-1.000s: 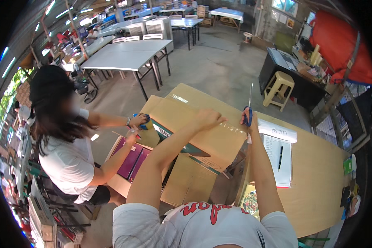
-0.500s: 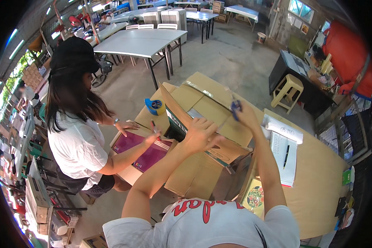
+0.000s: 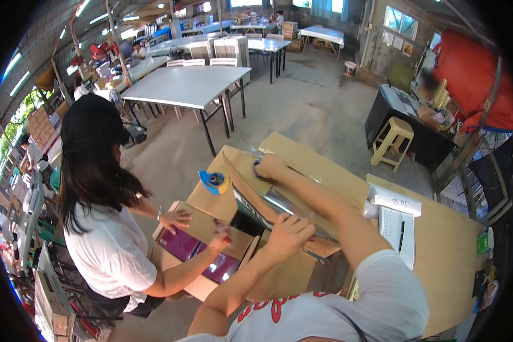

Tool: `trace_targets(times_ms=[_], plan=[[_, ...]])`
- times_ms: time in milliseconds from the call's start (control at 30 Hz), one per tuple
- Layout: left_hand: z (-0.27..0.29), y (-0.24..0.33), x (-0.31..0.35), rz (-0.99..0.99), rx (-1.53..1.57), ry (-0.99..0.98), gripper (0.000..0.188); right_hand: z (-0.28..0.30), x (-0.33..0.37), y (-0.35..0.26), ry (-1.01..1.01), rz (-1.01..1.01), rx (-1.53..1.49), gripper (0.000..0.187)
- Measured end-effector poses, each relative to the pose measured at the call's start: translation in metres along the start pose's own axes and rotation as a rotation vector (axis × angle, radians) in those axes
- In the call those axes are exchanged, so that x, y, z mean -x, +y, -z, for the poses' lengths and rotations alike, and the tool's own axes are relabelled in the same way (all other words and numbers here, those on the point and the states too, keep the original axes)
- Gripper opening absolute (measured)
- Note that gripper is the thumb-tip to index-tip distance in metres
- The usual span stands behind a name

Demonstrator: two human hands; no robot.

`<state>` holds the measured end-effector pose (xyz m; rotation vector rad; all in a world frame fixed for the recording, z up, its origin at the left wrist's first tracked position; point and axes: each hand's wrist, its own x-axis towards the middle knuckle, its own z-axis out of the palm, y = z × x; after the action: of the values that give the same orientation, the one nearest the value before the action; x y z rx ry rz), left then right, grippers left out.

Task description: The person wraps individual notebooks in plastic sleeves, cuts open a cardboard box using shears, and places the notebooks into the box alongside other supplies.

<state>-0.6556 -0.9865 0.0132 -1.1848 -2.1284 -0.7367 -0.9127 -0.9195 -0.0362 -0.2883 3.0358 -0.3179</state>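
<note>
In front of me is an open brown carton with a raised flap (image 3: 246,181) and green printing on its side. My left hand (image 3: 289,232) is closed at the upper edge of this flap, fingers curled over it. Across the carton, my right hand (image 3: 271,166) grips a blue tape dispenser (image 3: 257,167), mostly hidden by the fingers. Clear film glints just beyond it, and a shiny strip (image 3: 280,202) lies between my hands. Left of the flap stands another tape dispenser (image 3: 215,181), blue with a yellowish roll.
At my left, a person in a white shirt and black cap (image 3: 94,125) holds a red pen (image 3: 225,239) over a purple-printed carton (image 3: 225,268). To my right are a notebook (image 3: 398,231) and a plastic-wrapped roll (image 3: 396,200). A grey table (image 3: 188,85) and stool (image 3: 393,139) stand beyond.
My right hand has swung leftward across the carton with the blue dispenser. My left hand stays by the flap. The view has tilted up, and the person's pen hand has shifted.
</note>
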Motion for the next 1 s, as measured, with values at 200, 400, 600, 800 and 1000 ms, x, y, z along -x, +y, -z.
trace_targets(times_ms=[200, 400, 600, 800, 1000], plan=[[0.010, -0.013, 0.005, -0.005, 0.049, 0.000, 0.023, 0.016, -0.026, -0.056, 0.205, 0.021, 0.066, 0.056], [0.011, -0.020, 0.004, 0.052, 0.087, 0.020, 0.028, 0.017, 0.026, 0.040, 0.429, 0.337, 0.124, 0.032], [-0.009, -0.008, -0.011, -0.060, 0.184, 0.062, 0.026, 0.180, -0.054, 0.223, 0.581, 0.038, 0.289, 0.027], [-0.020, -0.035, 0.006, 0.018, 0.028, 0.043, 0.021, 0.061, -0.010, 0.153, 0.785, 0.066, 0.179, 0.040], [-0.040, -0.024, 0.095, -0.077, -0.008, 0.207, 0.018, 0.068, 0.096, 0.099, 0.497, 0.240, 0.010, 0.039]])
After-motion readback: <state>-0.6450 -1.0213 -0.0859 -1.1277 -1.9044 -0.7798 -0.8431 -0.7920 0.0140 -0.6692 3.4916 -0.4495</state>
